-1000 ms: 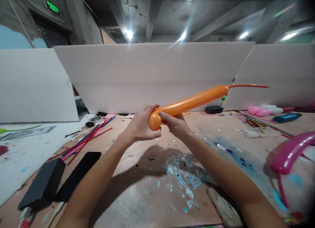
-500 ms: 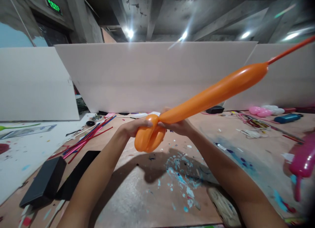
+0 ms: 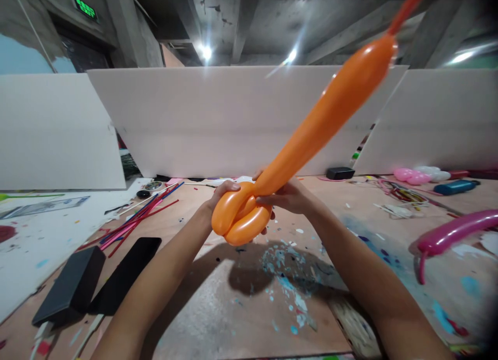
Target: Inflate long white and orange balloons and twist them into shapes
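Note:
Both hands hold an orange modelling balloon (image 3: 311,137) in mid-air above the table. Its near end is folded into a cluster of short twisted bubbles. From that cluster the long part slants up to the right and ends in a thin uninflated tail (image 3: 408,10). My left hand (image 3: 220,195) is closed on the left of the cluster, with the thumb on top and most fingers hidden behind the bubbles. My right hand (image 3: 290,196) grips the balloon at the twist, just under the long part. Some of its fingertips show at the right of the cluster.
Left on the table (image 3: 187,318) lie a black phone (image 3: 126,272), a dark box-shaped device (image 3: 70,285) with a cable, and several uninflated balloons (image 3: 140,217). A magenta balloon (image 3: 455,233) is at right, near a blue bottle (image 3: 456,187). White panels (image 3: 241,121) stand behind.
The orange balloon's near end has turned so its folded bubbles come into view below the twist. The long part has swung upward, its tail now near the top. The magenta balloon has shifted.

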Tool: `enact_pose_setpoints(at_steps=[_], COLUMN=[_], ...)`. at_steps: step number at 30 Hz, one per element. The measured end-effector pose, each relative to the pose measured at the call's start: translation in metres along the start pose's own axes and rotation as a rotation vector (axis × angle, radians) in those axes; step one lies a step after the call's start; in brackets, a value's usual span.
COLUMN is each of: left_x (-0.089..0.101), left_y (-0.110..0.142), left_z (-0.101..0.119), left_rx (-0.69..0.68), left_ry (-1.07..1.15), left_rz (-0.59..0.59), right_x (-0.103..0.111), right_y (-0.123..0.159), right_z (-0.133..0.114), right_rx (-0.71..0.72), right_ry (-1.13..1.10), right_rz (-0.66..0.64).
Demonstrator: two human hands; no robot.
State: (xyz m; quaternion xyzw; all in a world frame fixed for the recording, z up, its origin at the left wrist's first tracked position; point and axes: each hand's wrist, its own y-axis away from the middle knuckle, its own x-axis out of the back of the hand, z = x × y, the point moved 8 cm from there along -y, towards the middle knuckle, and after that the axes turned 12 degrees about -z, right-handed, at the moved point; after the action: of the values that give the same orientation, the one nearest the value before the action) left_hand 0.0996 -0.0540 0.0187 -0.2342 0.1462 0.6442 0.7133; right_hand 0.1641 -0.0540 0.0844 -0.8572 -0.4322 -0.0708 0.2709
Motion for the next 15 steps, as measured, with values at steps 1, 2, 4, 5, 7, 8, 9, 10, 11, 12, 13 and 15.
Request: enact_pose_setpoints(at_steps=[1, 2, 4, 5, 7, 8, 9, 10, 11, 12, 13, 15], left_x=[0.000, 0.000, 0.001, 0.001, 0.002, 0.003, 0.004, 0.005, 0.005, 0.006, 0.006, 0.008], left_y=[-0.001, -0.001, -0.002, -0.002, -0.003, -0.003, -0.004, -0.005, -0.006, -0.007, -0.009, -0.011], left_z=[0.000, 0.000, 0.000, 0.001, 0.001, 0.002, 0.003, 0.004, 0.005, 0.006, 0.006, 0.007], left_rx=[-0.003, -0.008, -0.013, -0.015, -0.016, -0.024, -0.035, -0.047, -0.059, -0.066, -0.071, -0.092], left_ry=[0.008, 0.015, 0.021, 0.020, 0.017, 0.015, 0.011, 0.007, 0.003, -0.002, -0.011, -0.035], left_rz=[-0.006, -0.009, -0.008, -0.005, 0.003, 0.012, 0.024, 0.041, 0.060, 0.082, 0.105, 0.162], right_x=[0.000, 0.001, 0.003, 0.005, 0.009, 0.011, 0.013, 0.016, 0.018, 0.021, 0.023, 0.029], right_y=[0.000, 0.000, 0.001, 0.001, 0.002, 0.002, 0.002, 0.002, 0.002, 0.002, 0.001, 0.001], right_z=[0.000, 0.000, 0.002, 0.003, 0.007, 0.010, 0.013, 0.016, 0.019, 0.021, 0.023, 0.024], right_rx=[-0.002, -0.012, -0.033, -0.040, -0.031, -0.019, -0.004, 0.016, 0.040, 0.065, 0.084, 0.094], right_ry=[-0.030, -0.051, -0.073, -0.077, -0.097, -0.118, -0.145, -0.174, -0.204, -0.227, -0.233, -0.169], right_rz=[0.000, 0.002, 0.009, 0.006, -0.012, -0.021, -0.024, -0.019, -0.006, 0.012, 0.036, 0.117])
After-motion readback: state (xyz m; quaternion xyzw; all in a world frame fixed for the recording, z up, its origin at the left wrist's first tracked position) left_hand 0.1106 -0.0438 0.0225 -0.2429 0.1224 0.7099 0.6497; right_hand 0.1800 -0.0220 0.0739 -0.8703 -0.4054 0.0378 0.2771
